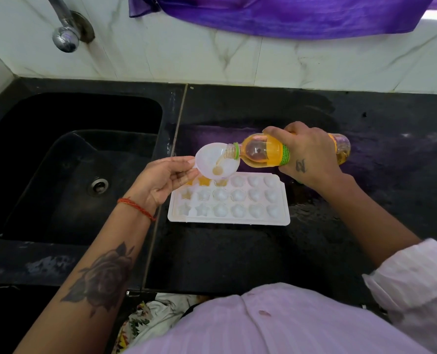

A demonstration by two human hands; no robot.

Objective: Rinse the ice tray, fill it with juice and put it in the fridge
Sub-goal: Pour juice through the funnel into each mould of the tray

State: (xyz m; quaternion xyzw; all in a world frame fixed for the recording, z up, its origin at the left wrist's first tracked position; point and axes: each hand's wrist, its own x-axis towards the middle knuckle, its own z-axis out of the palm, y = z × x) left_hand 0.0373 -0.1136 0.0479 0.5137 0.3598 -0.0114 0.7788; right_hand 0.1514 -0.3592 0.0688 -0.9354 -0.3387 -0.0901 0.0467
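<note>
The right hand [306,154] wraps the juice bottle [265,150], so the label under its fingers is covered and what peeks out is too small to read. The white funnel [217,162], pinched at the left hand's [161,180] fingertips, blocks part of the ice tray's [228,200] far row; its spout's hidden too.

We see a white plastic ice tray [228,218] with a smooth, matt look on a dark, glossy stone worktop [237,256]. The bottle [265,150] is clear plastic, the funnel [212,159] translucent plastic, the tap [65,38] shiny metal.
</note>
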